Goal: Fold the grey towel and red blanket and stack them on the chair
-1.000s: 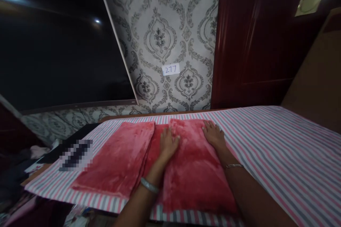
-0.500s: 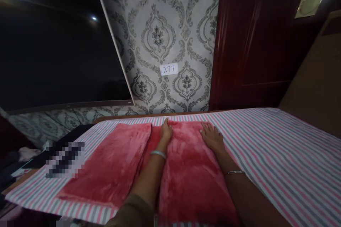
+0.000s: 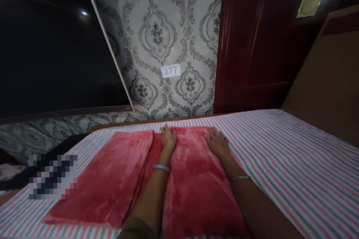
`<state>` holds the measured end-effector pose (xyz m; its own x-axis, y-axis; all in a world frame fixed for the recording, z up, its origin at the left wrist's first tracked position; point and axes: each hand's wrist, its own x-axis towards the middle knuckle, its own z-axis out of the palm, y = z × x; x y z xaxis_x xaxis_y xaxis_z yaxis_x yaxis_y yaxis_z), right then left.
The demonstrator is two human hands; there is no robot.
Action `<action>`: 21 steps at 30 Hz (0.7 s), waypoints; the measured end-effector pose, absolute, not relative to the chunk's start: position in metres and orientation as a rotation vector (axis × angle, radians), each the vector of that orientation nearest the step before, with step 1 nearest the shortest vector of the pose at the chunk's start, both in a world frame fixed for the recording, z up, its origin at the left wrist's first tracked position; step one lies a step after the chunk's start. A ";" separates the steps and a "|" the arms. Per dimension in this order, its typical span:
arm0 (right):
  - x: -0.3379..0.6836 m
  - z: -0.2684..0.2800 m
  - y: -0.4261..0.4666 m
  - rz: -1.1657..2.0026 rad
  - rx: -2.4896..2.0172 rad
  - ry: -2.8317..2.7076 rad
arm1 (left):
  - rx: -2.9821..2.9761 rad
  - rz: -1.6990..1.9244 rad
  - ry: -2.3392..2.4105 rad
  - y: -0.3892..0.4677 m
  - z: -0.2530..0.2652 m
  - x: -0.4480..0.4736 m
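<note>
A red plush blanket [image 3: 196, 179] lies with its two sides folded inward, leaving a narrow strip of the lower layer showing between the panels. My left hand [image 3: 168, 139] rests at the far end of that strip, against the inner edge of the right panel, fingers stretched forward and thumb apart. On the far right corner of the same panel, my right hand [image 3: 218, 142] lies flat with spread fingers. Neither hand grips the fabric. The left panel [image 3: 106, 179] lies flat, untouched by either hand. My left forearm hides part of the middle strip.
A striped sheet [image 3: 275, 149] spreads under the blanket. Behind it stands a patterned wall with a paper label [image 3: 171, 70]. A large dark screen [image 3: 56, 52] is at the left, a dark red wooden panel [image 3: 252, 44] and a brown board [image 3: 322, 89] at the right.
The view has shifted slightly, so the scene sits further left. My left hand's fingers have spread a little at the fold's edge; my right hand stays flat on the blanket.
</note>
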<state>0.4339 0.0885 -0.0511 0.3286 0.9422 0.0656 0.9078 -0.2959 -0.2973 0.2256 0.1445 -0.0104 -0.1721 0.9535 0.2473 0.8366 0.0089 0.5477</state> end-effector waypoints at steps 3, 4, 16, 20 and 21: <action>0.434 -0.051 0.088 0.177 -2.304 -1.659 | 2.382 0.791 1.903 0.134 -0.006 0.230; 0.434 -0.051 0.088 0.174 -2.299 -1.656 | 2.528 0.702 1.808 0.132 -0.007 0.231; 0.436 -0.050 0.087 0.195 -2.274 -1.645 | 2.410 0.219 1.727 0.136 -0.030 0.226; 0.438 -0.051 0.086 0.198 -2.256 -1.646 | 2.362 0.095 1.676 0.132 -0.012 0.229; 0.438 -0.051 0.086 0.201 -2.254 -1.645 | 2.368 0.075 1.661 0.127 -0.008 0.229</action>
